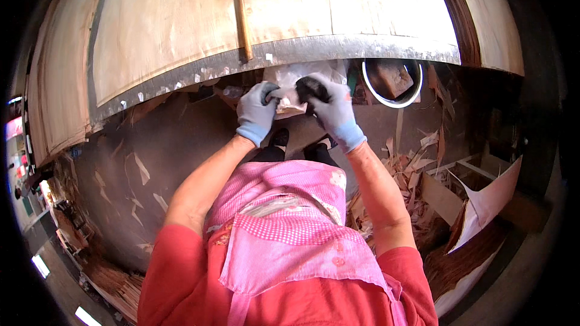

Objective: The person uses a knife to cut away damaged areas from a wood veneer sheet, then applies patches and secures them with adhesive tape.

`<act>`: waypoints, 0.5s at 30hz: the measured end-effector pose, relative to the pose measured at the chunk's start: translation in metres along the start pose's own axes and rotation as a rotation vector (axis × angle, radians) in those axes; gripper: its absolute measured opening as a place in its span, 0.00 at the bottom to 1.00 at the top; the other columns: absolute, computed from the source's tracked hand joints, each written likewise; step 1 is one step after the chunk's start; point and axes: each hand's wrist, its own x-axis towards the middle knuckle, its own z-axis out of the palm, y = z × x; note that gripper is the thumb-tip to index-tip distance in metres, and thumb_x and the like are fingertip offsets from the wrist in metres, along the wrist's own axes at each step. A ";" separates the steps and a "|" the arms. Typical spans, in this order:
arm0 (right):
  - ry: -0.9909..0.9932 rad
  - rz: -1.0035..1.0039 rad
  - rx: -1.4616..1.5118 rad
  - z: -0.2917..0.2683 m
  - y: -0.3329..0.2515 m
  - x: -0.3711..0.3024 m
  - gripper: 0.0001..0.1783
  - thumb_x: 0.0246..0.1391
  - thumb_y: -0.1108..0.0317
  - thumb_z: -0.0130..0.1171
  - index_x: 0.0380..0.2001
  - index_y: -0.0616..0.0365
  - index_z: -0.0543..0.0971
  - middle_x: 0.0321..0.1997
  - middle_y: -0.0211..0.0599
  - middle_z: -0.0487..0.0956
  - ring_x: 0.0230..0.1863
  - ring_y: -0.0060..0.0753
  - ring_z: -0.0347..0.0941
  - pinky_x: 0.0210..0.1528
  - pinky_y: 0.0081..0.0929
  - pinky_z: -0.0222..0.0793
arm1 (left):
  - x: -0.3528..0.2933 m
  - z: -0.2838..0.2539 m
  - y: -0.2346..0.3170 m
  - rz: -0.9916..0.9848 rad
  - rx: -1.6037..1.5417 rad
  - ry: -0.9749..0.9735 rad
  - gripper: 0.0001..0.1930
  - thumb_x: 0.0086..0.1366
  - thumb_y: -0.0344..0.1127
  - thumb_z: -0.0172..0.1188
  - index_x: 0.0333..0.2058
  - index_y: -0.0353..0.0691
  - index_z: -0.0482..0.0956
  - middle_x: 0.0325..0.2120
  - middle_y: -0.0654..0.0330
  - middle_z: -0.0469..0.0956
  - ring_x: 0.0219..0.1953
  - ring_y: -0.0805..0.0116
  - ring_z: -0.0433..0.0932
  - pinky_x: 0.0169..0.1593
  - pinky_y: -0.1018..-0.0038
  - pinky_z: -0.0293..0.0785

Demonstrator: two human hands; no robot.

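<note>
Between the knit-gloved left hand (257, 108) and right hand (333, 108) is a pale, blurred strip (283, 93), before crumpled translucent plastic (291, 76); the fingers are bent, their grip impossible to tell. Smooth wood veneer (163, 42) covers the worktop (338, 46); splintery scraps (140, 169) litter the dull floor (193, 127).

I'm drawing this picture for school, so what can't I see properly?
In the head view:
Whether the grey-gloved left hand and grey-gloved right hand hold anything: blur hides it.
Thin brown wooden stick: far end cut by the top edge.
Round white-rimmed bucket: far side hidden by the grey-edged wooden table.
</note>
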 end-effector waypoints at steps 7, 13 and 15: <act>-0.021 0.134 0.001 -0.029 0.001 -0.032 0.19 0.50 0.81 0.54 0.47 0.57 0.79 0.38 0.41 0.83 0.39 0.32 0.80 0.41 0.28 0.76 | 0.012 0.007 -0.030 -0.185 -0.355 -0.039 0.11 0.61 0.31 0.65 0.39 0.31 0.79 0.33 0.66 0.81 0.34 0.82 0.71 0.40 0.79 0.72; -0.002 0.086 -0.385 0.014 0.048 -0.063 0.31 0.47 0.71 0.61 0.57 0.44 0.73 0.44 0.52 0.80 0.43 0.54 0.77 0.46 0.39 0.74 | 0.021 0.000 -0.020 -0.165 -0.480 0.032 0.11 0.61 0.35 0.66 0.31 0.31 0.78 0.24 0.65 0.80 0.27 0.81 0.68 0.34 0.77 0.70; 0.078 0.256 -0.274 0.010 0.062 -0.058 0.30 0.50 0.67 0.62 0.59 0.43 0.72 0.42 0.52 0.80 0.43 0.54 0.77 0.46 0.40 0.73 | 0.020 -0.008 -0.017 -0.136 -0.399 0.012 0.11 0.62 0.35 0.65 0.30 0.31 0.78 0.24 0.66 0.79 0.28 0.81 0.68 0.33 0.77 0.69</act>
